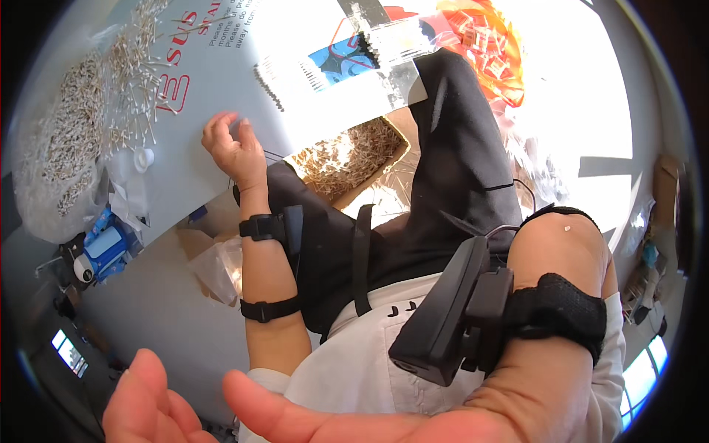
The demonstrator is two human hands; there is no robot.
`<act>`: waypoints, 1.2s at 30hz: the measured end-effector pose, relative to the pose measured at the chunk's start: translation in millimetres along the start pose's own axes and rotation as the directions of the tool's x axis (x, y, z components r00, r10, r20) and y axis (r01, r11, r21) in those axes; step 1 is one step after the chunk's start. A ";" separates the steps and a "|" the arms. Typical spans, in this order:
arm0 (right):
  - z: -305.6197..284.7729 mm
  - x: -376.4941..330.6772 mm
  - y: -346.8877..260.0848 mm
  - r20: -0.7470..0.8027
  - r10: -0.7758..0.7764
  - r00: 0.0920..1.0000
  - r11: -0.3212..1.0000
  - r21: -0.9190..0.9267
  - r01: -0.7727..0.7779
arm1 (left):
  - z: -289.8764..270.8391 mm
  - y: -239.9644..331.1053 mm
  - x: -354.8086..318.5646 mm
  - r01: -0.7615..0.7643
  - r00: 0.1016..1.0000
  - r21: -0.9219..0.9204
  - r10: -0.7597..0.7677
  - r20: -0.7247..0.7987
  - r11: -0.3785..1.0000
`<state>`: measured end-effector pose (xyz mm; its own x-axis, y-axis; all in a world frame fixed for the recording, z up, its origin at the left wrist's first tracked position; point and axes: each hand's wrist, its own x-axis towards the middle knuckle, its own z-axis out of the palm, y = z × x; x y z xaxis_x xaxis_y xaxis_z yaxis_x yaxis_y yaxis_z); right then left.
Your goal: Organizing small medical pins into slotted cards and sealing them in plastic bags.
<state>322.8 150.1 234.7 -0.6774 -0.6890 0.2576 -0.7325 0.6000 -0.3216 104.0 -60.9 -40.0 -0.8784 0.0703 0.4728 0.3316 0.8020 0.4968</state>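
Observation:
My left hand (235, 151) is over the near edge of a grey printed board (221, 74), its fingers loosely curled, with a gap to the thumb and nothing visible between them. My right hand (317, 424) is raised close to the camera at the lower edge, partly cut off. Its thumb and fingers are spread, with nothing between them. Loose cotton swabs (133, 81) lie on the board to the left, beside a clear plastic bag full of swabs (66, 140). Beyond my left hand, a short row of swabs (269, 85) lies near a blue printed packet (343, 59).
Between my legs stands a cardboard box (402, 151) of thin sticks. An orange bag (509, 85) at the far right holds small packs. A white cap-like piece (143, 158) sits at the board's left, above a blue-and-white object (103, 249). Black devices are strapped to both forearms.

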 end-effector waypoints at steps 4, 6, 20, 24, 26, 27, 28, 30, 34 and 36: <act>-29.2 -66.3 0.9 0.067 -0.013 0.998 1.000 0.018 0.011 | -2.1 0.0 -1.9 0.055 0.998 -0.038 -0.055 0.002 0.998; -24.8 -81.7 18.9 0.051 -0.053 0.997 0.997 0.064 0.050 | -19.6 -3.5 -3.6 0.058 0.998 0.030 -0.058 0.001 0.998; 190.2 41.6 220.6 -0.246 0.796 0.553 0.528 0.729 -0.436 | 5.3 61.5 -9.4 -0.110 0.962 0.114 0.077 0.261 0.987; 205.7 42.9 222.4 -0.354 0.689 0.632 0.718 0.452 -0.530 | 7.7 63.8 -5.9 -0.179 0.914 0.237 0.072 0.399 0.955; 212.2 46.2 219.8 -0.380 0.704 0.600 0.690 0.570 -0.447 | 9.1 61.9 -4.0 -0.185 0.909 0.267 0.062 0.412 0.946; 214.1 47.9 220.2 -0.400 0.722 0.564 0.648 0.675 -0.352 | 10.3 60.9 -2.5 -0.083 0.942 0.161 0.025 0.336 0.983; 214.6 48.8 224.9 -0.405 0.712 0.574 0.654 0.681 -0.330 | 11.8 59.8 -0.6 0.012 0.964 0.044 -0.023 0.263 0.999; 218.0 59.6 234.4 -0.403 0.758 0.513 0.572 0.788 -0.226 | 16.3 58.1 10.1 0.183 0.975 -0.293 -0.135 0.176 0.939; 217.8 84.9 255.9 -0.340 0.806 0.485 0.436 0.894 -0.098 | 31.3 59.5 37.0 0.326 0.935 -0.753 -0.311 0.170 0.571; 217.8 93.4 259.0 -0.305 0.806 0.508 0.420 0.898 -0.128 | 38.6 62.8 44.7 0.331 0.931 -0.793 -0.314 0.187 0.511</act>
<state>84.4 152.6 -23.0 -0.9548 0.2570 0.1494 -0.1612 -0.0252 -0.9866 72.3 15.5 -15.8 -0.9861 -0.0753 0.1482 0.1514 -0.0377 0.9878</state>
